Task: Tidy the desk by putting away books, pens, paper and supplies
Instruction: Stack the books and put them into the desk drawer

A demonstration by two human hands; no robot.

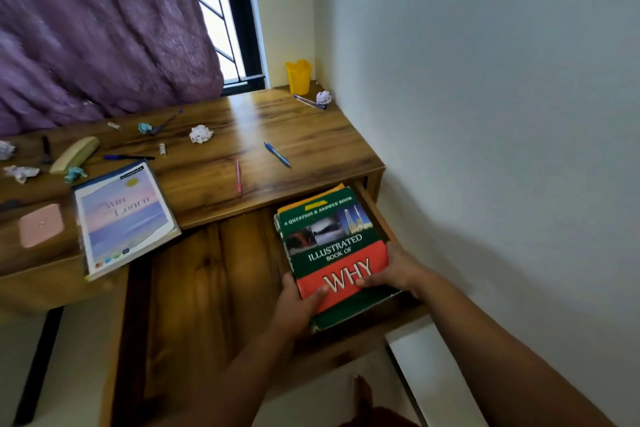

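Observation:
A green and red book titled "Illustrated Book of Why" [332, 246] lies on a stack of books at the right side of the open wooden drawer [214, 288]. My left hand [298, 302] grips its near left corner with the thumb on the cover. On the near right edge, my right hand [394, 274] holds it, thumb also on the cover. A pastel notebook [123, 215] overhangs the front edge of the desk [311, 135]. A blue pen [277, 154], a pink pen [238, 180] and a dark pen [128, 157] lie loose on the desk.
A yellow pen cup [298, 76] stands at the back right corner beside another pen [309, 101] and a paper ball [323, 97]. Crumpled papers [201, 133], a beige case [74, 154] and a pink pad [41, 225] sit to the left. Purple curtain behind, white wall right.

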